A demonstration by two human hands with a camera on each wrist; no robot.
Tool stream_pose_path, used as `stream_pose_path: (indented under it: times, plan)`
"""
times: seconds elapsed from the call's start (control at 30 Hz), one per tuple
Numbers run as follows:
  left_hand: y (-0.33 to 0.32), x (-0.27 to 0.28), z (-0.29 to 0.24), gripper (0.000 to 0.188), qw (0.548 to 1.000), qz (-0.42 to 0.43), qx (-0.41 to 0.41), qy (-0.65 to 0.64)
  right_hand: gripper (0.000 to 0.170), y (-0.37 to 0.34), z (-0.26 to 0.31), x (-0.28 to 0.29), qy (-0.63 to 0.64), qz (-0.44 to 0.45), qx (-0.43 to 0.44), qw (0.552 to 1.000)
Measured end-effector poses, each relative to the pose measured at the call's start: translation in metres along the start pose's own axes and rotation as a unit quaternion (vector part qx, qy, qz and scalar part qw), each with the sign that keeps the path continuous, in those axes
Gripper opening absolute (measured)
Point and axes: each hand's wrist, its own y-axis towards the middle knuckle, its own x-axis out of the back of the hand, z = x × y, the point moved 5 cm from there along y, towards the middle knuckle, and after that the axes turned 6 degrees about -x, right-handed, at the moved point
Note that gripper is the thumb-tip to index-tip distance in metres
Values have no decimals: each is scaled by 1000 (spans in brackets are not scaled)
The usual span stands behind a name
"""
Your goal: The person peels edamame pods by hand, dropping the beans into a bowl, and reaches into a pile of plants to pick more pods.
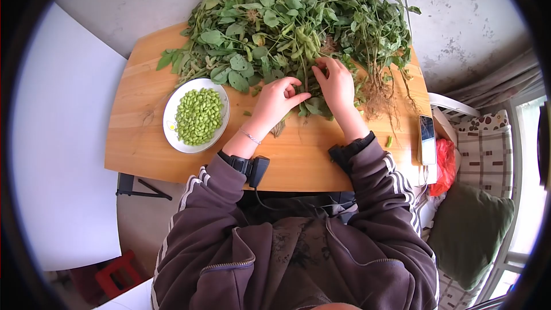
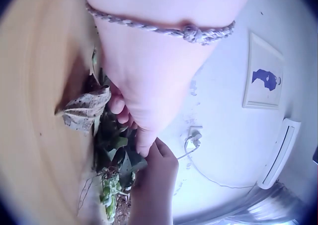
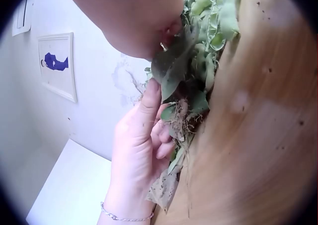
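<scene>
Leafy bean plants [image 1: 267, 28] with green pods are heaped along the far side of the wooden table [image 1: 135, 103]. My left hand [image 1: 279, 100] holds one plant low down, thumb stretched along it and fingers curled behind; its thin roots [image 3: 181, 118] show in the right wrist view. Beside it, my right hand [image 1: 338, 85] bends thumb and fingers together onto the same plant just below a cluster of pods [image 1: 304, 43]. Leaves hide what its fingertips pinch. To the left stands a white plate [image 1: 170, 116] filled with shelled green beans [image 1: 198, 116].
Uprooted stalks with long roots [image 1: 383, 95] lie at the right. A dry leaf [image 2: 84, 110] and a loose pod [image 1: 390, 141] are on the table. A phone [image 1: 427, 135] stands at the right edge, near a red bag [image 1: 443, 166] and a green cushion [image 1: 473, 235].
</scene>
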Motion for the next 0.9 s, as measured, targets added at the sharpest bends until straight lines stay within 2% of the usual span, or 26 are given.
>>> stream_pose_path:
  times: [0.13, 0.33, 0.43, 0.5, 0.63, 0.73, 0.83, 0.9]
  plan:
    - [-1, -5, 6, 32, 1000, -9, -14, 12, 20, -3, -5, -1, 52, 16, -5, 999]
    - [-1, -3, 2, 36, 999, 15, -16, 31, 26, -6, -5, 3, 86, 8, 3, 996]
    - [1, -6, -1, 41, 998, 22, 51, 4, 27, -9, -1, 3, 50, -1, 27, 998]
    - [10, -8, 0, 42, 998, 14, 66, -8, 28, -9, -1, 1, 28, -28, 63, 997]
    - [25, -17, 4, 40, 991, 36, 106, -67, 29, -10, -2, -3, 27, -10, 90, 996]
    - [27, -14, 3, 34, 995, 16, 78, -57, 28, -10, 5, 2, 59, 4, 85, 995]
    - [24, -9, -3, 30, 991, -62, 10, -116, 26, -12, 15, 9, 107, 21, 67, 992]
    - [22, -10, 2, 31, 971, -70, 50, -223, 25, -11, 22, 11, 128, 16, 72, 989]
